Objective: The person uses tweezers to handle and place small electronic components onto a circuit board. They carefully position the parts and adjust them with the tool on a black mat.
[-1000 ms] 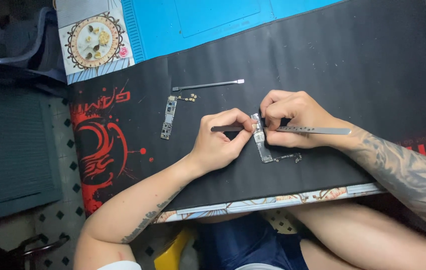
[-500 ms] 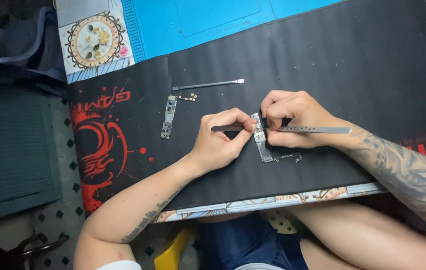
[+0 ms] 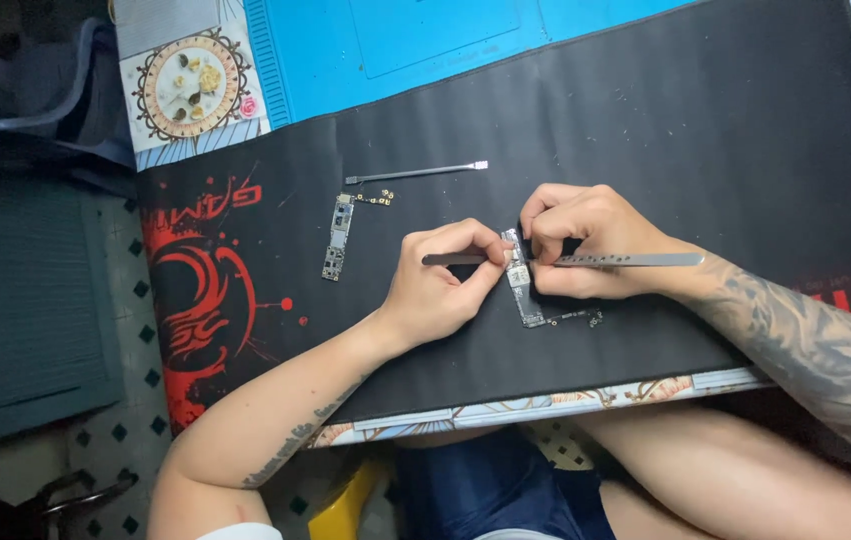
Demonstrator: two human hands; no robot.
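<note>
Fingers of both hands pinch metal tools (image 3: 635,260) over a narrow circuit board (image 3: 522,290); patterned dish (image 3: 235,65) holds small bits.

A black desk mat (image 3: 705,130) carries two circuit boards (image 3: 337,236) and a spudger (image 3: 415,173).

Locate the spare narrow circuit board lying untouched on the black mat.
In the head view, the spare narrow circuit board lies left of the left hand, just below the thin grey metal pry tool, beside the mat's red print.
</note>
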